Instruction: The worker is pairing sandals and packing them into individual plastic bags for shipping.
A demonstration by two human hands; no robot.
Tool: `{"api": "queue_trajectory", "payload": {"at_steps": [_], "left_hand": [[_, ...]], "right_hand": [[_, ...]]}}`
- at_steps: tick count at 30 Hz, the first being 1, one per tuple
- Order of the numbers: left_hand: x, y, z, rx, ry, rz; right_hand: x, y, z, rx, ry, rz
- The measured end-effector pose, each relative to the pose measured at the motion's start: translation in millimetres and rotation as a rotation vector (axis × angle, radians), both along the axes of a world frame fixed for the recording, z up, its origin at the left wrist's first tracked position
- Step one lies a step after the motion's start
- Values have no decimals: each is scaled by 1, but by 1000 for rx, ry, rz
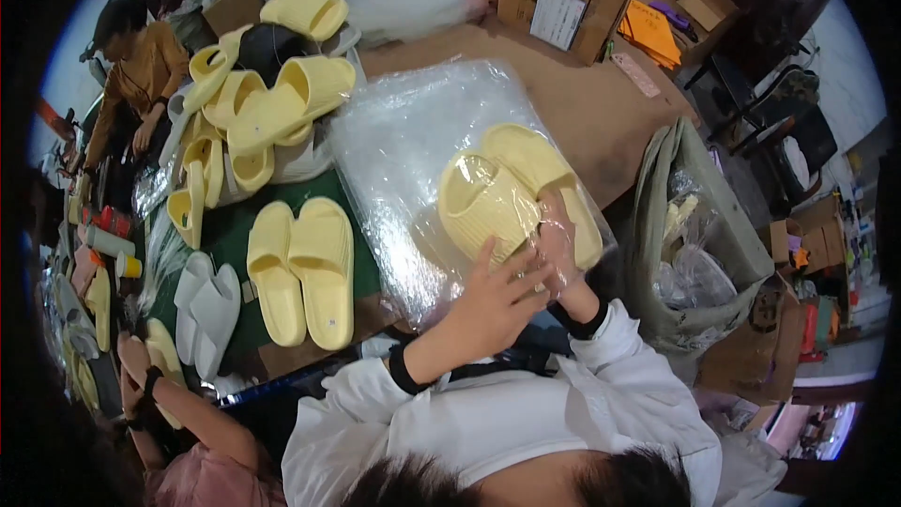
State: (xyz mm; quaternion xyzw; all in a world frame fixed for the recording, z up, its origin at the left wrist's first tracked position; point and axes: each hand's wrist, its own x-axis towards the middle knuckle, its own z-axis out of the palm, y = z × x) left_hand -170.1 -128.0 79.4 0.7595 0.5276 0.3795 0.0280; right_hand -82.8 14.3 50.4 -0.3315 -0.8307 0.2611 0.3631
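Yellow slipper pair far of left hand, slanting far-left to near-right; right hand nearer, touching, grip unclear; left fingers spread.

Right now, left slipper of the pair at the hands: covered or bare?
Covered: clear film glints across the yellow slipper; fully bagged or not, cannot tell.

The person's top is white, loose and long-sleeved, with a black band around each wrist.
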Motion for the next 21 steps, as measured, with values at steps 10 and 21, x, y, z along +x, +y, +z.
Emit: {"api": "queue_trajectory", "payload": {"at_steps": [10,21], "left_hand": [[-2,-18,-28,-111,-2,-51],[-6,-23,-38,-235,391,361]], "right_hand": [[-13,-4,-12,8,-360,-96],[-14,-2,-12,-263,-187,-129]]}}
